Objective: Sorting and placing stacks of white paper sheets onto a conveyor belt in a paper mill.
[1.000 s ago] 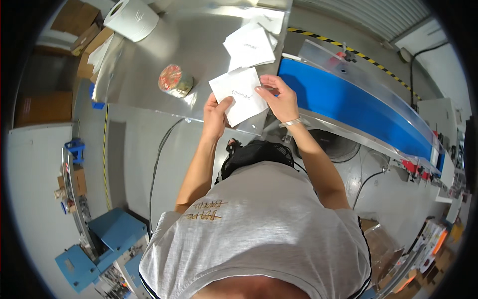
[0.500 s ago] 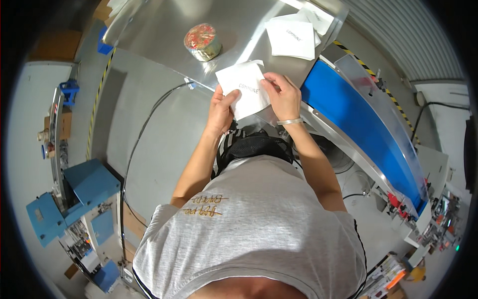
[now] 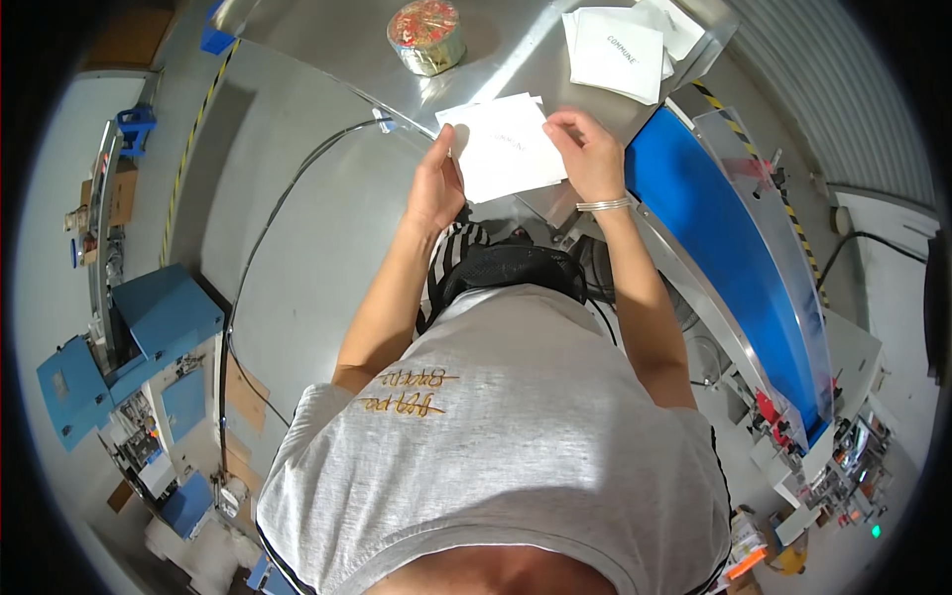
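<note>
My left hand [image 3: 434, 185] grips a small stack of white paper squares [image 3: 504, 154], which look like napkins with dark print. Its thumb lies along their left edge and the fingers are hidden behind. At the upper right edge of the stack, my right hand [image 3: 593, 159] has its thumb and bent fingers pinched at the paper. The squares are slightly fanned, with edges showing at the top and right. Beyond, a loose pile of similar white squares [image 3: 620, 61] rests on the metal table [image 3: 516, 59].
A round object [image 3: 426, 38] with a red patterned top and shiny side stands on the table. To my right runs a blue conveyor belt [image 3: 714, 258] with a clear guard. A black cable [image 3: 263, 238] crosses the floor at left, near blue machine covers [image 3: 164, 312].
My hands and the stack have moved slightly up and right in the view. The stack has turned and spread, with more edges showing. The whole scene has shifted with my head.
</note>
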{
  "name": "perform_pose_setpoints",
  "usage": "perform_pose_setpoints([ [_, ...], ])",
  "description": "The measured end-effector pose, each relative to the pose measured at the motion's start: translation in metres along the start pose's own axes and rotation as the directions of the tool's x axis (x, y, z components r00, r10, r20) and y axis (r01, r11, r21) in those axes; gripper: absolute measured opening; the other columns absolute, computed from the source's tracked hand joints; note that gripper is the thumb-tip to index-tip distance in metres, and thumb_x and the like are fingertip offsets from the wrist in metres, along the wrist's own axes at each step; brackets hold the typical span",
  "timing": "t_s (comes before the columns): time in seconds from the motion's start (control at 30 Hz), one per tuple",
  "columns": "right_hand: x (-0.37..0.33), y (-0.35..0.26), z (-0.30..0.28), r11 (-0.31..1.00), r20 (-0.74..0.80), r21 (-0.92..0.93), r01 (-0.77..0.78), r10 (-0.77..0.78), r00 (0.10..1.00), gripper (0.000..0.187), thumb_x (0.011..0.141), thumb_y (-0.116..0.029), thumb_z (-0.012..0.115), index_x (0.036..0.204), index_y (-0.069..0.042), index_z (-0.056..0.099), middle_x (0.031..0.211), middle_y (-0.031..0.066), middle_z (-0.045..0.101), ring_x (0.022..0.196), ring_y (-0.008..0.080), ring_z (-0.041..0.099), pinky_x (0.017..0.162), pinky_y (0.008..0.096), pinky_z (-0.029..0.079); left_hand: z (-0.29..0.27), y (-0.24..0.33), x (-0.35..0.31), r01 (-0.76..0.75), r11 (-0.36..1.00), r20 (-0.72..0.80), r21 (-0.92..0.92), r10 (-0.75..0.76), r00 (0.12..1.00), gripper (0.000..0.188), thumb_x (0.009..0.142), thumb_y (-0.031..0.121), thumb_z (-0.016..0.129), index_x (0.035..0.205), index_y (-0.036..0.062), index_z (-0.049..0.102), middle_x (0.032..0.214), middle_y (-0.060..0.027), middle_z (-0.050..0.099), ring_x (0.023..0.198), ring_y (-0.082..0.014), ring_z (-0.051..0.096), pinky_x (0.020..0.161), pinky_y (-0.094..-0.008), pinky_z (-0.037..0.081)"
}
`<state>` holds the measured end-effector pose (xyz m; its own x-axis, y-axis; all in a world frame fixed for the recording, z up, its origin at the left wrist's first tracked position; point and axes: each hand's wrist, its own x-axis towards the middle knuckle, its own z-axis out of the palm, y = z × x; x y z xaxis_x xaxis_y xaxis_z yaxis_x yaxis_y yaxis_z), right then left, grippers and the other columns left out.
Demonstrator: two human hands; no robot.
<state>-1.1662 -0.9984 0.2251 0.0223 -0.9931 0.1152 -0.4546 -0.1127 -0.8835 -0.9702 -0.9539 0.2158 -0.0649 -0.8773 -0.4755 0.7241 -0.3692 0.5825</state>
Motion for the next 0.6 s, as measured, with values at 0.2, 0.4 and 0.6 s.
perform_pose_setpoints([
  [0.2, 0.018, 0.01, -0.025, 0.853, -0.105, 0.522, -0.014, 0.081, 0.991, 0.017, 0.091, -0.013, 0.06, 0.1, 0.0, 0.055, 0.087, 0.0031, 0.064, 0.078, 0.0064, 0.056, 0.072, 0.0196, 0.045, -0.005, -0.001, 0.003, 0.013, 1.0, -0.007, 0.016, -0.013, 1.0, 0.047, 0.094, 0.038, 0.05, 0.124, 0.0018, 0.047, 0.121, -0.0109, 0.056, 0.112, -0.0212, 0.054, 0.098, -0.035, 0.042],
  [0.4, 0.019, 0.001, -0.049, 0.971, -0.186, 0.228, -0.078, 0.122, 0.975, 0.026, 0.091, -0.013, 0.059, 0.11, 0.003, 0.052, 0.105, 0.0131, 0.064, 0.094, 0.0127, 0.06, 0.082, 0.0227, 0.047, -0.003, -0.004, 0.004, -0.046, 0.993, 0.007, 0.108, 0.045, 0.999, 0.035, 0.09, 0.015, 0.059, 0.121, 0.0041, 0.049, 0.116, -0.0094, 0.059, 0.104, -0.0187, 0.059, 0.091, -0.033, 0.049],
  [0.6, 0.012, -0.015, -0.054, 0.978, -0.164, 0.189, -0.088, 0.12, 0.979, 0.036, 0.091, -0.014, 0.058, 0.119, 0.005, 0.049, 0.107, 0.0158, 0.064, 0.097, 0.0148, 0.061, 0.085, 0.0244, 0.047, -0.001, -0.003, 0.004, -0.029, 0.987, -0.029, 0.157, 0.034, 0.999, 0.034, 0.087, 0.002, 0.059, 0.12, 0.0041, 0.05, 0.111, -0.0093, 0.062, 0.099, -0.0197, 0.062, 0.086, -0.0332, 0.052],
])
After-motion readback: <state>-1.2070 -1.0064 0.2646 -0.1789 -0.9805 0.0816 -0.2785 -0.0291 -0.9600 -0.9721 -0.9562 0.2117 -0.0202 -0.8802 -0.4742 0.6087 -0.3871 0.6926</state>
